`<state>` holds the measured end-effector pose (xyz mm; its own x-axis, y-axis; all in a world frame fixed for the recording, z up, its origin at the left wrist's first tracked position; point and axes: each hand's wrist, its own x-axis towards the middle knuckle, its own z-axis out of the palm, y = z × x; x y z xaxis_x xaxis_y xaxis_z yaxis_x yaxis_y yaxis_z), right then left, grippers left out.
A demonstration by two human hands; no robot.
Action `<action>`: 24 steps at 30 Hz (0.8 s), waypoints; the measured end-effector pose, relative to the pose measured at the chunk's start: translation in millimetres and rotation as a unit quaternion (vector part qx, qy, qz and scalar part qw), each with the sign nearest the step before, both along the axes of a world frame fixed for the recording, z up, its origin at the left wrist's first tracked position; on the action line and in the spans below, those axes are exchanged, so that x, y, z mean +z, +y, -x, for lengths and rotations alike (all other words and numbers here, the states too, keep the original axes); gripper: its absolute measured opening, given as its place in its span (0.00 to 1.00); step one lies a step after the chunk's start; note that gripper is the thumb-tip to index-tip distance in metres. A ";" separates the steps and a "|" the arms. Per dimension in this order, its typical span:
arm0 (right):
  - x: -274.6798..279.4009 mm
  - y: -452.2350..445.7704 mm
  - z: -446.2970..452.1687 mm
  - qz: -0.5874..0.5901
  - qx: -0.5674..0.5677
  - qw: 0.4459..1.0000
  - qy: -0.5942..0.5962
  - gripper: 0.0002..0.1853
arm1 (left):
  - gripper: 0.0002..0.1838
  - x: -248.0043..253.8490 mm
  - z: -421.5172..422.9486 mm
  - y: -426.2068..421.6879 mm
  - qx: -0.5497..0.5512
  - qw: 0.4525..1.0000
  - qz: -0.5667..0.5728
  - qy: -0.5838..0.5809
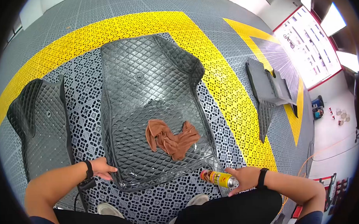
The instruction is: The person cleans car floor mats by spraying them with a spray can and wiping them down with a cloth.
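Note:
A large black quilted car floor mat (146,60) lies in front of me, its near part darker and wet-looking. My left hand (102,168) is at the mat's near left edge, fingers closed over the rim. A crumpled brown cloth (173,140) rests on the mat's near half. By the near right corner, a yellow and red spray can (217,178) lies on its side. Around the can's silver end, my right hand (245,179) has thumb and fingers apart, with a gap to the can. Both wrists wear black bands.
A narrower quilted mat (49,132) lies to the left. Beyond a yellow floor stripe (218,83), another black mat (269,85) lies folded on the right. A black corded object (87,184) is below my left wrist. Orange and black cables run along the right wall.

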<state>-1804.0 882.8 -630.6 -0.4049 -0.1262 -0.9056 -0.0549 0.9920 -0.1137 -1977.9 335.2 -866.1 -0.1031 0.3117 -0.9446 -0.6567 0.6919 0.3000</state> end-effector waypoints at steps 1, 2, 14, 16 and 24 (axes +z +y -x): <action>-2.8 -3.4 2.5 -0.034 0.021 0.999 -0.021 0.60 | 0.31 -5.2 -4.9 -3.7 0.003 1.000 0.003 -0.002; -8.8 -1.8 -3.7 -0.024 0.028 0.999 0.016 0.56 | 0.30 -9.1 -6.5 -6.3 0.037 0.998 0.004 0.043; 10.7 -28.9 14.3 -0.073 0.064 0.994 0.040 0.31 | 0.18 -38.0 39.0 -17.7 0.029 0.829 0.128 0.544; 33.2 -32.0 23.9 -0.061 0.057 0.995 0.053 0.31 | 0.19 -8.1 62.6 -17.3 0.111 0.931 0.118 0.328; 115.2 43.6 45.0 -0.149 -0.042 0.976 0.153 0.34 | 0.20 -10.0 59.4 -43.2 0.043 0.993 0.038 0.104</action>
<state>-1849.0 926.4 -515.5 -0.6603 0.1693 -0.7317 0.0414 0.9810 0.1896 -2037.3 292.0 -876.1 -0.3215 0.2211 -0.9207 -0.6433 0.6625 0.3837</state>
